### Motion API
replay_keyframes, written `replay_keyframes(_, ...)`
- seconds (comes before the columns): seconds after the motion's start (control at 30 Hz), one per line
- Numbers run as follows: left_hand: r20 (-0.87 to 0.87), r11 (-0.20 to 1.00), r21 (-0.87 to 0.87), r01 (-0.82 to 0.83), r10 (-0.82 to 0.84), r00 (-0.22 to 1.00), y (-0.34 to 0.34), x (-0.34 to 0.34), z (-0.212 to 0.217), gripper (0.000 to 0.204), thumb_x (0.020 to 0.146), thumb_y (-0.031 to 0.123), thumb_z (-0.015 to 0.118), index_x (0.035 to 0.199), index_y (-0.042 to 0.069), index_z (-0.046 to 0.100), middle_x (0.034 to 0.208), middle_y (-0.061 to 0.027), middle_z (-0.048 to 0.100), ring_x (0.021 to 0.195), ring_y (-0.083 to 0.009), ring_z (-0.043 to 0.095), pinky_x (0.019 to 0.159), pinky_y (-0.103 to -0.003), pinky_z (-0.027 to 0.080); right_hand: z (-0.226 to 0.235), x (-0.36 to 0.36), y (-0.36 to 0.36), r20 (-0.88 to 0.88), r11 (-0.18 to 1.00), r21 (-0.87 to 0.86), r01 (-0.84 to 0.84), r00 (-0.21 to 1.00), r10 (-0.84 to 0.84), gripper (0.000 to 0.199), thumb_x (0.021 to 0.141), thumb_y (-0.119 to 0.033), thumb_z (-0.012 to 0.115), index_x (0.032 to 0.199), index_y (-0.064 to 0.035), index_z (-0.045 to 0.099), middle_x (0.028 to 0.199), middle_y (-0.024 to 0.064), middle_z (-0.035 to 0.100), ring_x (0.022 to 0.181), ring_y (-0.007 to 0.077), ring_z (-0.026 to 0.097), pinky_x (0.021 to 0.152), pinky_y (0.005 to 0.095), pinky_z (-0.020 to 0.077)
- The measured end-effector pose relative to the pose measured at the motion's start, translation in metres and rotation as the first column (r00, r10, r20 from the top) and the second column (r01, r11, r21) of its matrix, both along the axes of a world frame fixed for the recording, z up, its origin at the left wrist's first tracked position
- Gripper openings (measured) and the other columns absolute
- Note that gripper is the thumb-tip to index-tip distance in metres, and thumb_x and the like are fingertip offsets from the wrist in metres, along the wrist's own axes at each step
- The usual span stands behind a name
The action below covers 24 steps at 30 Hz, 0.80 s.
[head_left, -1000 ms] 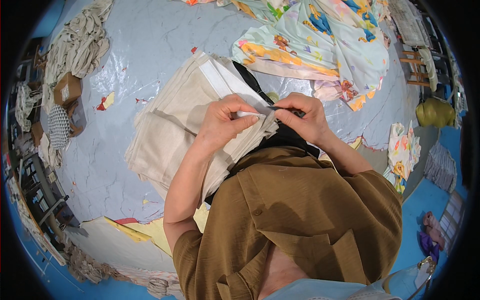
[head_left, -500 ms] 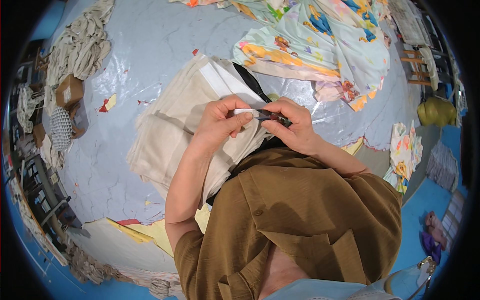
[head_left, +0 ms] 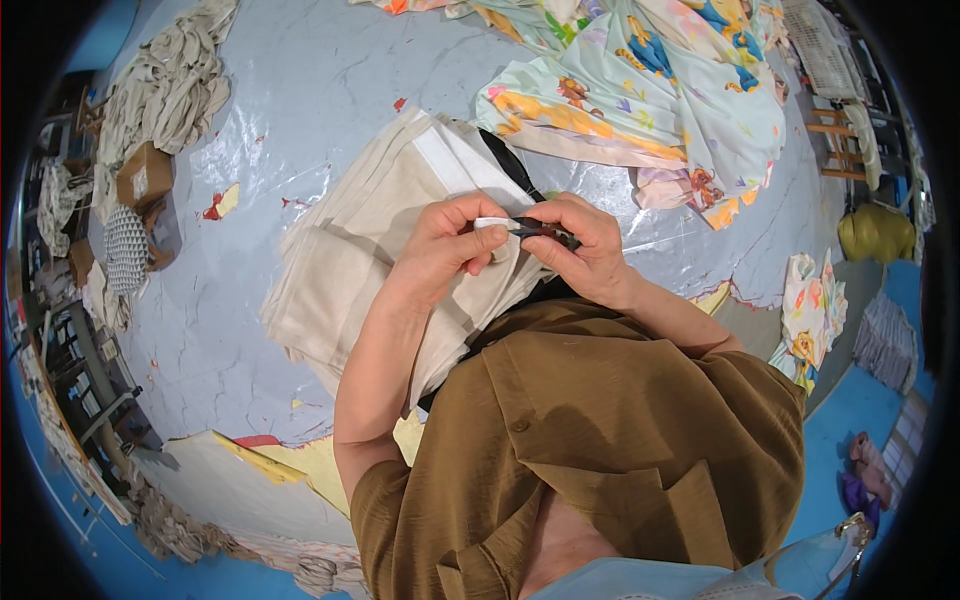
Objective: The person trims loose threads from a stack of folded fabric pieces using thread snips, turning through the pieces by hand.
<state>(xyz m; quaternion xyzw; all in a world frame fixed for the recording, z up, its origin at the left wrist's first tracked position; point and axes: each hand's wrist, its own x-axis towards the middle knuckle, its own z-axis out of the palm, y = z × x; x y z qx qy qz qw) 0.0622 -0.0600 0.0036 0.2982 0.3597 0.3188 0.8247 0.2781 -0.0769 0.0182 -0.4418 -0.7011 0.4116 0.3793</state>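
Observation:
My right hand (head_left: 588, 245) is closed around small dark thread snips (head_left: 545, 232), whose blades point left. My left hand (head_left: 440, 248) pinches a white fabric edge (head_left: 488, 223) between thumb and fingers, right at the tips of the blades. Whether the blades touch the fabric is too small to tell. Beneath both hands lies a stack of folded beige cloth (head_left: 350, 235) with a white band along its upper right side. Part of the stack is hidden by my hands and left forearm. Some black material (head_left: 507, 160) shows along the stack's right edge.
Printed pale-green fabric (head_left: 640, 120) is heaped at the far right of the grey-blue table covering (head_left: 230, 330). Crumpled beige cloth (head_left: 170, 85) and a cardboard box (head_left: 145, 178) are at the far left. Small red and yellow scraps (head_left: 222, 203) are scattered about. Yellow sheeting (head_left: 315, 465) shows along the near edge.
The snips' blades look closer together than before. Both hands keep nearly the same place, and the whole view has shifted slightly.

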Motion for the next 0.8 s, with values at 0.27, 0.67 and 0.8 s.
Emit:
replay_keyframes(0.27,-0.001,1.000,-0.019,0.000,0.000,1.000,0.001,0.001,0.001,0.008,0.088,0.009,0.071,0.090,0.004,0.065,0.070,0.0049,0.053,0.054,-0.0025,0.044,0.047,-0.018,0.035,-0.004,-0.001,0.003,-0.011,0.997,0.068,-0.021,1.000,0.022,0.022,0.083,-0.008,0.075,0.102,-0.0021,0.067,0.080,0.0075,0.061,0.065,0.0162,0.056,0.058,0.0278,0.0428)
replay_keyframes(0.67,-0.099,0.993,0.115,-0.015,0.027,0.995,-0.004,0.008,-0.002,0.009,0.085,0.006,0.074,0.089,0.003,0.067,0.074,0.0031,0.058,0.056,-0.0032,0.049,0.048,-0.019,0.037,-0.006,0.007,-0.004,-0.194,0.971,-0.223,0.085,0.972,-0.130,0.016,0.089,-0.009,0.070,0.102,-0.0007,0.068,0.084,0.0042,0.063,0.074,0.0094,0.057,0.065,0.0248,0.0453)
replay_keyframes(0.8,-0.281,0.926,0.371,-0.070,0.184,0.942,-0.013,0.020,-0.001,0.008,0.082,0.000,0.073,0.088,0.002,0.069,0.082,0.0004,0.062,0.058,-0.0056,0.054,0.050,-0.019,0.041,0.000,0.028,0.001,-0.100,0.926,-0.376,-0.036,0.995,-0.002,0.018,0.091,-0.011,0.069,0.105,-0.0005,0.068,0.089,0.0026,0.064,0.078,0.0067,0.056,0.068,0.0242,0.0458)
